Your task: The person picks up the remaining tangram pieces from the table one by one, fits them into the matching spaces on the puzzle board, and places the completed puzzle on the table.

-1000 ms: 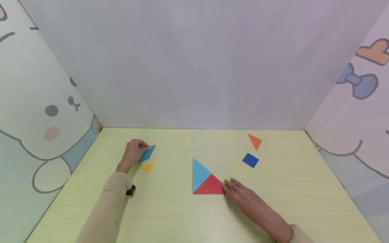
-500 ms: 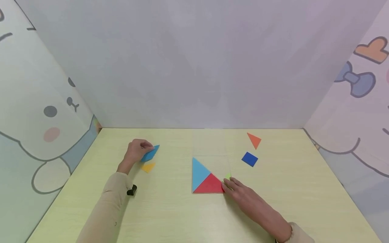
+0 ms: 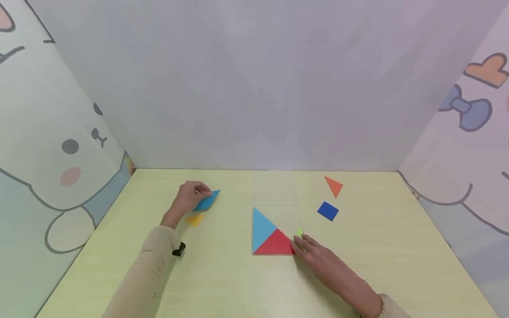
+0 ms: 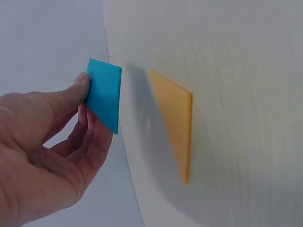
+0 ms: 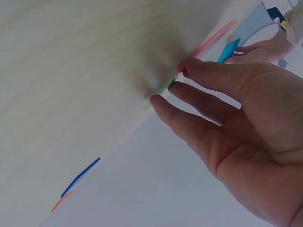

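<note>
My left hand pinches a light-blue parallelogram tangram piece between thumb and fingers, raised off the table and tilted. Under it lies a yellow-orange tangram piece, partly shaded. My right hand rests with extended fingers at the right corner of a red triangle and on a small green piece, mostly hidden by the fingers. A light-blue triangle lies against the red one. Both sit in the lower part of a faint clear outlined tray.
A dark-blue square and an orange triangle lie to the right of the tray. Pale walls with cartoon drawings enclose the table at the back and sides.
My left hand has moved to the right with the light-blue parallelogram, past the yellow-orange piece. The right hand stays in place over the green piece.
</note>
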`<act>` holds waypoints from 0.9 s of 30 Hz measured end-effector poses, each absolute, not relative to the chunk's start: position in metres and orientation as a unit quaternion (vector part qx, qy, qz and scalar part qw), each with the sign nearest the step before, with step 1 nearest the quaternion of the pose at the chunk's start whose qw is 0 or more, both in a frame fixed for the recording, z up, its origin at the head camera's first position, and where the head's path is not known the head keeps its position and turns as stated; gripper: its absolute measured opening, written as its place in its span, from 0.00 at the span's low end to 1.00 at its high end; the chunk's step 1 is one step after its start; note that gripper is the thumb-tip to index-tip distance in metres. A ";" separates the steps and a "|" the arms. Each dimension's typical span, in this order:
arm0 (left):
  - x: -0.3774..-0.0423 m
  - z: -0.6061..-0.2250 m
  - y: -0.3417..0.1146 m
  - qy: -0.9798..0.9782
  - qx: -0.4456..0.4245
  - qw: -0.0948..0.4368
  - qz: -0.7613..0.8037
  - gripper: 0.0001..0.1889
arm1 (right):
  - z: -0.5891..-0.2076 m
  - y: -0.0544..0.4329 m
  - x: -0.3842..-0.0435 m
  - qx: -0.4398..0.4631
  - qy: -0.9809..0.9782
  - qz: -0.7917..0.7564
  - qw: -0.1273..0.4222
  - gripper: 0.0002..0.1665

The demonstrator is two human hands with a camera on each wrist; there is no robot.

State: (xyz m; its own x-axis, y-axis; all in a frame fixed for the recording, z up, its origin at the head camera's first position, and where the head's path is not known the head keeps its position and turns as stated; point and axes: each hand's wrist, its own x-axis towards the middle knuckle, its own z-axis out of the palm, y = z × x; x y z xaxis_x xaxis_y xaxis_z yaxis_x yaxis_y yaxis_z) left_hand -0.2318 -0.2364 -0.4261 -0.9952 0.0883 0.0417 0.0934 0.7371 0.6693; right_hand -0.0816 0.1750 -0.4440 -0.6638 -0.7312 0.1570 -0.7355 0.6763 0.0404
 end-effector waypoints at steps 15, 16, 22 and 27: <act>-0.232 -0.420 -0.205 -0.929 -0.097 0.006 -0.358 0.04 | -0.445 0.174 -0.081 0.395 -0.916 0.016 0.073 0.32; -0.232 -0.420 -0.203 -0.928 -0.100 0.005 -0.359 0.04 | -0.445 0.174 -0.081 0.394 -0.916 0.017 0.070 0.32; -0.230 -0.420 -0.190 -0.925 -0.115 0.000 -0.363 0.03 | -0.444 0.174 -0.081 0.390 -0.919 0.021 0.059 0.33; -0.228 -0.417 -0.178 -0.923 -0.129 -0.006 -0.363 0.03 | -0.443 0.174 -0.080 0.387 -0.920 0.024 0.055 0.33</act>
State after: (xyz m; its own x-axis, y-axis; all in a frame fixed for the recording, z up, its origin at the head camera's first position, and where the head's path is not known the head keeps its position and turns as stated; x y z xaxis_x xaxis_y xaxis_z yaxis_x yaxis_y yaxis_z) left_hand -0.2283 -0.1778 -0.4168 -0.9669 0.2414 0.0831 0.2332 0.7027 0.6722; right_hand -0.0802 0.1742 -0.4435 -0.6937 -0.7102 0.1203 -0.7155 0.6987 -0.0009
